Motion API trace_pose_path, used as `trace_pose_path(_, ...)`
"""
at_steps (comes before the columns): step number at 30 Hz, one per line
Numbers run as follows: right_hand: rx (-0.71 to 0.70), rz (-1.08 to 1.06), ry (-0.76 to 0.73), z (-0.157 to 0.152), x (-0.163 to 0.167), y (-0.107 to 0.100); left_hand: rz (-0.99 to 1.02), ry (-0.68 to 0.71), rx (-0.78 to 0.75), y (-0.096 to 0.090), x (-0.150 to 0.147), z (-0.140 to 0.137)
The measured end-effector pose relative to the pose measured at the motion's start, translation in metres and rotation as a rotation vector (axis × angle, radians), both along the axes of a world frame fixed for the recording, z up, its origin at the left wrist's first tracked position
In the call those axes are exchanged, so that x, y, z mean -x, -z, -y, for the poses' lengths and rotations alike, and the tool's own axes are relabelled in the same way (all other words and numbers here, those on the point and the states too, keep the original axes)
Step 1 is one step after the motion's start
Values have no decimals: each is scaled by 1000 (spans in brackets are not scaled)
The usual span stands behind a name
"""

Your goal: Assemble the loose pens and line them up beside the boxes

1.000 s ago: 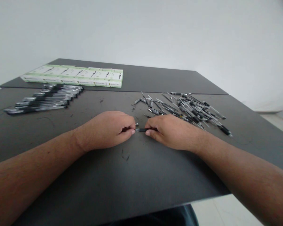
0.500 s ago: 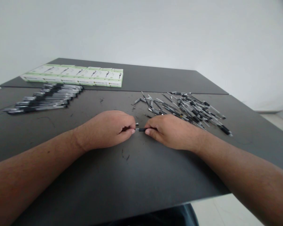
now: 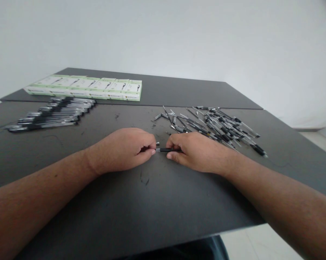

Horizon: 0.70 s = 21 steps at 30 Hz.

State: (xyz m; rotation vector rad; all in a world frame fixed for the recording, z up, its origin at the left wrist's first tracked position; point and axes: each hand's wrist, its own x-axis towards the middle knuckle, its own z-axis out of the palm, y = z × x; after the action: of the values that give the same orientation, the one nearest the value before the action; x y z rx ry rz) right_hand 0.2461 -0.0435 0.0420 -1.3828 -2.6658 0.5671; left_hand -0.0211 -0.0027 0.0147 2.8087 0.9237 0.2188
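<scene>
Between my two hands, near the middle of the table, a pen [image 3: 163,150] with a black grip and a clear end lies level from left to right. My left hand [image 3: 125,148] is closed, its thumb and forefinger pinching the pen's clear left end. My right hand [image 3: 198,150] is curled around the pen's other end, with the thumb slightly below the barrel and the forefinger above it. Its remaining fingers and the pen's right end are hidden. A small silvery pen part [image 3: 157,143] shows just beside my left fingertips.
Loose pens and pen parts [image 3: 227,130] lie heaped at the right, beyond my right hand. Several pens [image 3: 51,113] form a slanting row at the left. Behind them, white-and-green boxes [image 3: 98,88] stand side by side. The dark table [image 3: 141,216] has a near edge before me.
My right thumb and forefinger have parted a little, so more of the pen's black grip shows. My left hand stays almost still on the clear end.
</scene>
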Motion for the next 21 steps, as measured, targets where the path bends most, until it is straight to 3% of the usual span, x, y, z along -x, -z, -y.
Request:
trace_pose_path(16, -39, 81, -59, 0, 1, -2, 6, 10, -14, 1, 1, 0)
trace_pose_path(21, 4, -9, 16, 1, 0, -1, 5, 10, -19, 2, 2, -1)
